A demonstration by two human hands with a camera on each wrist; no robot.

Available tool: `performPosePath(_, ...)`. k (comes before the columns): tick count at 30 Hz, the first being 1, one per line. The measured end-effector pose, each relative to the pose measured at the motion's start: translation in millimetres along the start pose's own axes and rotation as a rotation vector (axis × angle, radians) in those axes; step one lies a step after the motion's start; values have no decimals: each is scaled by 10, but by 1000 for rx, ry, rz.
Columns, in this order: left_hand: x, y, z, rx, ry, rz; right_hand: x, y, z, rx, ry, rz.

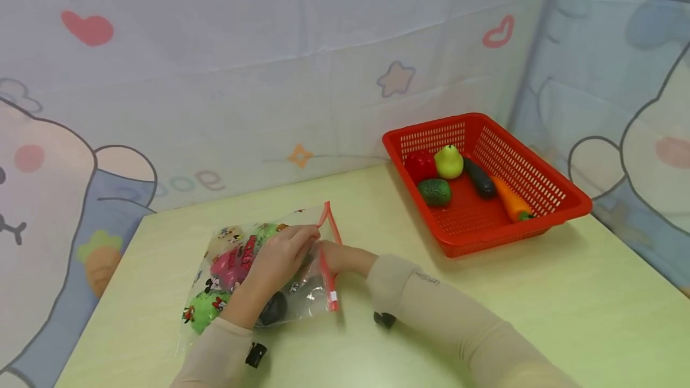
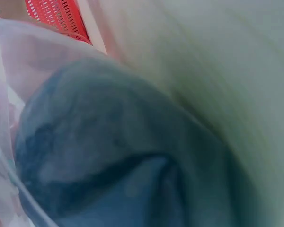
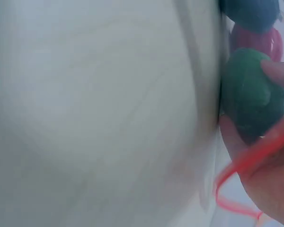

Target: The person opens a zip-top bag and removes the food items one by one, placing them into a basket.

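Note:
A clear zip bag (image 1: 309, 301) with a red zip edge and cartoon prints lies on the table, its mouth facing right. Through the plastic show a pink piece (image 1: 226, 269), a green piece (image 1: 203, 311) and a dark round one (image 1: 274, 309); that dark shape (image 2: 85, 123) fills the left wrist view. My left hand (image 1: 284, 257) lies over the bag, its curled fingers holding the plastic by the zip. My right hand (image 1: 335, 257) reaches in through the mouth. In the right wrist view its thumb and fingers grip a green rounded fruit or vegetable (image 3: 248, 94).
A red basket (image 1: 458, 246) stands at the back right. In it lie a red pepper (image 1: 420, 165), a pear (image 1: 448, 162), an avocado (image 1: 434, 192), a dark eggplant-like piece (image 1: 480, 178) and a carrot (image 1: 511, 199). A printed cloth (image 1: 242, 76) hangs behind the table.

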State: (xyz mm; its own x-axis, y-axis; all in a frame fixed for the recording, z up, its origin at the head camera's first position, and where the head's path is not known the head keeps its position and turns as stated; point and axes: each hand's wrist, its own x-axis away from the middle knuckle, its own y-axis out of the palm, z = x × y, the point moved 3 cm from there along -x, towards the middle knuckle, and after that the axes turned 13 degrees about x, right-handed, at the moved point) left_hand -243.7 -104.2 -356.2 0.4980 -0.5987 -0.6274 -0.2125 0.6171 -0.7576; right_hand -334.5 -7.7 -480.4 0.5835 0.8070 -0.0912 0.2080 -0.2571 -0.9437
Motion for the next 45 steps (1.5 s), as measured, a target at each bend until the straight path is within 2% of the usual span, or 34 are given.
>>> performPosePath(1, -5, -1, -1, 6, 3, 1, 1, -11, 63, -41, 11, -14)
performPosePath(3, -13, -4, -3, 7, 10, 4, 183, -241, -44, -162, 59, -21)
performPosePath(6, -19, -6, -8, 8, 18, 8, 421, -535, -288, -339, 311, -129)
performPosePath(7, -20, -6, -8, 8, 18, 8, 485, -590, -335, -392, 363, -121)
performPosePath(9, -18, -2, -11, 7, 16, 8, 603, -694, -396, -418, 437, -97)
performPosePath(11, -17, 2, -11, 10, 13, 6, 700, -786, -415, -385, 452, -53)
performPosePath(15, -25, 8, -11, 20, 8, 5, 893, -986, -430, -215, 470, 34)
performPosePath(19, -15, 2, -7, 25, 13, 13, 1085, -1222, -476, -84, 463, 74)
performPosePath(23, 15, -6, -6, 26, 7, 15, 1279, -1579, -549, -30, 440, 82)
performPosePath(26, 33, -9, -10, 26, 1, 20, 1446, -1920, -536, 20, 465, 92)
performPosePath(31, 35, -9, -13, 26, 1, 25, 1783, -2408, -235, 104, 562, 129)
performPosePath(35, 28, -10, -17, 31, 4, 25, 2109, -2563, 169, 187, 703, 90)
performPosePath(40, 13, -5, -16, 40, 23, 28, 2497, -2487, 603, 201, 834, -64)
performPosePath(45, 15, -2, -3, 49, 32, 27, 2719, -2221, 765, 98, 865, -303)
